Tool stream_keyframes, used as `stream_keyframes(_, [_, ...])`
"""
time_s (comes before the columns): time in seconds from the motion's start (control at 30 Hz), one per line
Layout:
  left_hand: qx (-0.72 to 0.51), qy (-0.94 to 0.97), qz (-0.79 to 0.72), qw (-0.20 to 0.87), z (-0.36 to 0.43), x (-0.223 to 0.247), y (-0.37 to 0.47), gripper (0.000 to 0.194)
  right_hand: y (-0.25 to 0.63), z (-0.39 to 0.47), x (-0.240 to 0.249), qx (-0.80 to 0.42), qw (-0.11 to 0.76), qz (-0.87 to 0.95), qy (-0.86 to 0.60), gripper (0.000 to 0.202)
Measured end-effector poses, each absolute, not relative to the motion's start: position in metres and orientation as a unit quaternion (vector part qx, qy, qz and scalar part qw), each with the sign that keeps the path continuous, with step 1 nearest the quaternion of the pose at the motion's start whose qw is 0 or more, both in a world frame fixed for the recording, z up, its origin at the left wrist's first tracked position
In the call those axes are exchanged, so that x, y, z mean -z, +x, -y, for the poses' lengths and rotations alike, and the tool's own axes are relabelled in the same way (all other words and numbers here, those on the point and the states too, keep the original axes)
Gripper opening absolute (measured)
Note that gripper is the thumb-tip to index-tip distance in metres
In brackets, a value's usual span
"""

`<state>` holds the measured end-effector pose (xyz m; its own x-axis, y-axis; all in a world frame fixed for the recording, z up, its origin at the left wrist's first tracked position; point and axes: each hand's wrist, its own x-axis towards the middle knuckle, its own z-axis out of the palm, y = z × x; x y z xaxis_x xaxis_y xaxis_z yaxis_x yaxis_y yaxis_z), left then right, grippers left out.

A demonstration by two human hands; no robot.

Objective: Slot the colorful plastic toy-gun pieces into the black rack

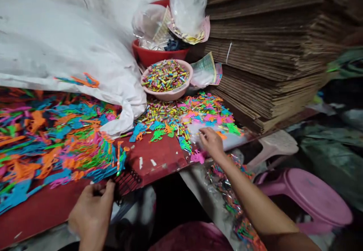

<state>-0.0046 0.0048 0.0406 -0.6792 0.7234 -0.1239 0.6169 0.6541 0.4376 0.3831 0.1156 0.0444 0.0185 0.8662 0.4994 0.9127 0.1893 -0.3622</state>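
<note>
My left hand (pixel 95 207) is at the table's front edge, thumb and fingers closed on a black plastic grid (pixel 129 181) that reaches over the edge. Beside it lies a big heap of flat, bright plastic toy pieces (pixel 82 152) in orange, blue, green and pink. Farther right, my right hand (pixel 212 142) has its fingers bent together at clear plastic bags (pixel 195 128); its fingertips are partly hidden. Around that hand are more toy pieces (pixel 159 131), a pink piece (pixel 197 156) at the edge, and small yellow-and-red cylinders (pixel 161 111).
A pink basin (pixel 170 94) full of small cylinders stands at the back, before a red tub (pixel 159 56) of plastic bags. Stacked cardboard (pixel 255 54) rises at right. White sacking (pixel 70 46) covers the back left. A pink stool (pixel 314 196) and bagged toys (pixel 244 213) are below.
</note>
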Motion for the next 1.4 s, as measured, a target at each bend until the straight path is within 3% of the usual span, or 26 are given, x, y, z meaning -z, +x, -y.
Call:
stream_keyframes(0.1, [-0.164, 0.394, -0.886, 0.179, -0.005, -0.048, 0.009, 0.046, 0.438, -0.137, -0.041, 0.072, 0.21, 0.637, -0.739, 0.028])
stream_keyframes(0.3, [-0.234, 0.468, -0.826, 0.209, -0.015, -0.039, 0.046, 0.045, 0.47, -0.19, -0.047, 0.118, 0.138, 0.612, -0.77, 0.04])
stream_keyframes(0.43, [-0.344, 0.53, -0.741, 0.228, -0.028, -0.026, 0.07, 0.055, 0.474, -0.227, -0.056, 0.125, 0.054, 0.618, -0.775, 0.041])
stream_keyframes(0.57, [-0.41, 0.586, -0.651, 0.255, -0.034, -0.021, 0.077, 0.05, 0.473, -0.245, -0.059, 0.095, 0.03, 0.634, -0.767, 0.036])
stream_keyframes(0.77, [-0.46, 0.573, -0.637, 0.231, -0.02, -0.019, 0.076, 0.032, 0.464, -0.236, -0.064, 0.072, 0.018, 0.642, -0.763, 0.032])
stream_keyframes(0.97, [-0.478, 0.618, -0.597, 0.183, -0.012, -0.022, 0.088, 0.024, 0.446, -0.203, -0.079, 0.018, 0.109, 0.675, -0.729, 0.015])
stream_keyframes(1.07, [-0.487, 0.652, -0.558, 0.161, -0.016, -0.024, 0.095, 0.023, 0.428, -0.183, -0.085, -0.063, 0.226, 0.705, -0.669, 0.009])
stream_keyframes(1.2, [-0.462, 0.684, -0.547, 0.14, -0.023, -0.033, 0.108, 0.03, 0.385, -0.146, -0.092, -0.37, 0.327, 0.656, -0.571, 0.026])
stream_keyframes(1.3, [-0.42, 0.694, -0.576, 0.1, -0.025, -0.039, 0.118, 0.05, 0.346, -0.111, -0.094, -0.572, 0.267, 0.593, -0.5, 0.032])
stream_keyframes(1.4, [-0.374, 0.718, -0.585, 0.053, -0.021, -0.038, 0.118, 0.058, 0.316, -0.079, -0.094, -0.671, 0.205, 0.56, -0.44, 0.033])
